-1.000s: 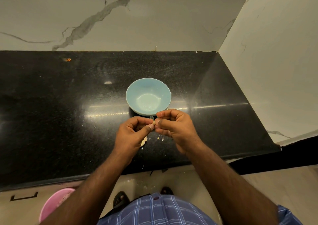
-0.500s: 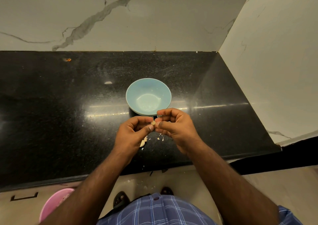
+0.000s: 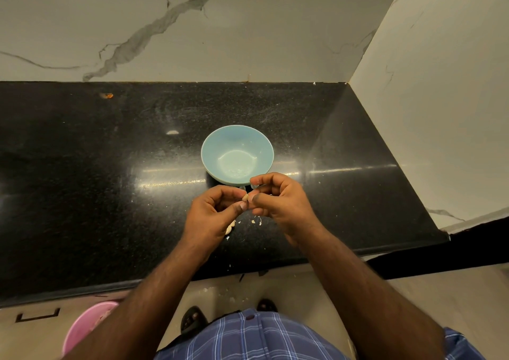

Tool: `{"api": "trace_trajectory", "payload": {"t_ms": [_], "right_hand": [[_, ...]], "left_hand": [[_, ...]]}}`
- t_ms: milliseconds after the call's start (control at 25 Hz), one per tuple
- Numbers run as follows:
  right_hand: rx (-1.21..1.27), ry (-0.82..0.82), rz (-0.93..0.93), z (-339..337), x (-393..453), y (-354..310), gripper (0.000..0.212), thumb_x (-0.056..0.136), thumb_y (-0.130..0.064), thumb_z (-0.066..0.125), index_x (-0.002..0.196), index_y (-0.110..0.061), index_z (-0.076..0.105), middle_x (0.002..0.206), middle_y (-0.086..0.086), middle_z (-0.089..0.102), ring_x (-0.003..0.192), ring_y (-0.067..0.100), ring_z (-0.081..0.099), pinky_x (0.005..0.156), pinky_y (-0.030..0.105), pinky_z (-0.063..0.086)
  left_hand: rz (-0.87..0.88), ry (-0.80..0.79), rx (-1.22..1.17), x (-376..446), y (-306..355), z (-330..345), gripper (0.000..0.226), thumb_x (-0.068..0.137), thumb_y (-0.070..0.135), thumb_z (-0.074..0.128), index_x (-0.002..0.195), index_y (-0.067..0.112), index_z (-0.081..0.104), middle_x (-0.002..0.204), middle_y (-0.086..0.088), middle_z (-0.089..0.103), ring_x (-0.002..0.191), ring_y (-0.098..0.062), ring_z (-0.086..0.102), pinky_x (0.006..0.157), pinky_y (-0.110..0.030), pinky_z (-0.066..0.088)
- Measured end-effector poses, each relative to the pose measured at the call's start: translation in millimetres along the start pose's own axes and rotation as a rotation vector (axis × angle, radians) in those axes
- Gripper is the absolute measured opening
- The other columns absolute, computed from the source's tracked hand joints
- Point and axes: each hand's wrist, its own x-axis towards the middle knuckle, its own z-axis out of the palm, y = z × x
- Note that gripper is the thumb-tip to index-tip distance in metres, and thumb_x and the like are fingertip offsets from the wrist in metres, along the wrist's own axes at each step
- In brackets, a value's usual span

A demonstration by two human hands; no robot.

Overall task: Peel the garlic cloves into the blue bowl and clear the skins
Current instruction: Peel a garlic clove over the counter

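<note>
garlic clove [image 3: 244,197] pinched between fingertips of left hand [image 3: 213,216] and right hand [image 3: 278,200], both grips clamped on it, held just in front of blue bowl [image 3: 220,142], likely so peeled clove drops straight in. bowl on black bench [image 3: 82,180], looks empty bar tiny specks. skins [image 3: 242,223] scattered on bench below hands. pink bucket [image 3: 82,326] on floor, contents unclear.

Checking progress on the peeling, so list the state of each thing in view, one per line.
garlic clove: pinched between both hands
left hand: pinching clove
right hand: pinching clove
blue bowl: upright, no cloves visible inside
skins: scattered on counter
pink bucket: on floor, partly hidden
</note>
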Motion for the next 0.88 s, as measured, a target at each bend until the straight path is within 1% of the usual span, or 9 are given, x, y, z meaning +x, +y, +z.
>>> {"api": "trace_trajectory", "payload": {"t_ms": [160,320,400,440,480,600,720,800,880], "right_hand": [[-0.027,-0.009,0.018,-1.0,0.5,-3.4,0.032,0.083,0.006,0.071,0.111,-0.008,0.066,0.088,0.014,0.073,0.078,0.018,0.072,0.068,0.029,0.058],[-0.165,-0.047,-0.034,1.0,2.5,-2.3,0.031,0.085,0.003,0.067,0.109,-0.016,0.063,0.078,0.005,0.07,0.073,0.013,0.066,0.068,0.03,0.056],[-0.228,-0.05,-0.062,1.5,3.2,-0.2,0.029,0.086,0.0,0.065,0.107,-0.02,0.061,0.077,0.003,0.068,0.073,0.013,0.064,0.07,0.034,0.057],[-0.236,-0.039,-0.07,1.1,3.2,0.6,0.028,0.087,0.0,0.065,0.106,-0.02,0.061,0.079,0.005,0.068,0.073,0.015,0.064,0.071,0.037,0.057],[-0.214,-0.025,-0.069,-0.2,2.8,1.0,0.027,0.088,0.001,0.064,0.107,-0.018,0.06,0.082,0.009,0.068,0.074,0.017,0.065,0.072,0.038,0.058],[-0.087,-0.017,-0.051,-4.7,0.0,-0.1,0.03,0.087,0.009,0.063,0.111,-0.009,0.06,0.092,0.016,0.07,0.079,0.021,0.069,0.071,0.033,0.059],[-0.115,-0.039,-0.087,-5.5,-1.2,-0.1,0.034,0.083,0.003,0.074,0.112,-0.008,0.061,0.092,0.015,0.074,0.086,0.026,0.072,0.072,0.033,0.059],[-0.106,-0.02,-0.084,-4.3,-1.2,-0.2,0.035,0.082,0.0,0.077,0.112,-0.009,0.061,0.091,0.015,0.075,0.087,0.027,0.073,0.073,0.034,0.059],[-0.086,-0.014,-0.073,-4.0,-1.3,0.2,0.035,0.083,-0.001,0.078,0.112,-0.009,0.062,0.092,0.014,0.076,0.088,0.026,0.074,0.074,0.034,0.06]], "left_hand": [[0.036,-0.013,0.053,0.0,2.3,-0.5,0.018,0.085,0.001,0.077,0.098,0.013,0.073,0.091,-0.003,0.079,0.089,-0.016,0.076,0.078,-0.024,0.059],[0.059,-0.061,0.086,-0.3,4.4,-1.4,0.023,0.086,0.002,0.077,0.101,0.019,0.074,0.095,0.001,0.079,0.093,-0.016,0.075,0.085,-0.028,0.06],[0.059,-0.067,0.064,-0.6,5.3,-0.5,0.025,0.086,0.001,0.076,0.103,0.019,0.074,0.097,0.002,0.079,0.096,-0.015,0.075,0.087,-0.028,0.06],[0.055,-0.064,0.051,-0.8,5.2,-0.1,0.024,0.086,0.001,0.076,0.103,0.018,0.075,0.097,0.001,0.08,0.096,-0.016,0.076,0.088,-0.029,0.06],[0.048,-0.059,0.037,-0.6,4.6,0.1,0.023,0.086,0.001,0.076,0.103,0.016,0.075,0.097,-0.001,0.08,0.096,-0.018,0.076,0.088,-0.03,0.06],[0.025,-0.041,0.01,0.5,1.6,-1.3,0.021,0.086,0.003,0.076,0.104,0.014,0.076,0.098,-0.004,0.08,0.097,-0.021,0.076,0.089,-0.035,0.06],[0.016,-0.035,-0.011,-0.2,2.1,-1.4,0.021,0.081,0.015,0.079,0.102,0.018,0.077,0.097,-0.005,0.079,0.096,-0.022,0.076,0.089,-0.037,0.06],[0.015,-0.038,-0.023,-1.0,3.0,-1.4,0.022,0.078,0.021,0.079,0.1,0.019,0.077,0.095,-0.004,0.079,0.095,-0.022,0.076,0.088,-0.036,0.06],[0.016,-0.034,-0.019,-1.0,3.2,-1.1,0.022,0.079,0.021,0.079,0.1,0.019,0.077,0.095,-0.004,0.079,0.094,-0.021,0.076,0.086,-0.035,0.06]]}}
